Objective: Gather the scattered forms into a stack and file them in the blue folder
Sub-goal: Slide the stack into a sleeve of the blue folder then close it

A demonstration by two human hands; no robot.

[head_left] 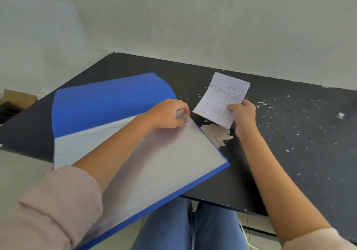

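Where a pale wall [212, 18] meets it at the back, the black bench [289, 153] fills most of the view. Its surface is flecked with white chips and worn bare in one tan patch [218, 134] just right of the folder. A cardboard box [19, 99] sits low at far left, beyond the bench. The blue folder [96, 103] lies open across the bench's near left part and overhangs the edge above the person's jeans [173, 230]. Its cover curls up at the back, and a clear sleeve [173, 153] is spread on top. The left hand [166, 114] pinches that sleeve's far right corner, fingertips showing through the plastic. Just beside it, the right hand [243, 114] grips the stack of forms [220, 99] by its near right edge, thumb on top, just past the folder's right edge.
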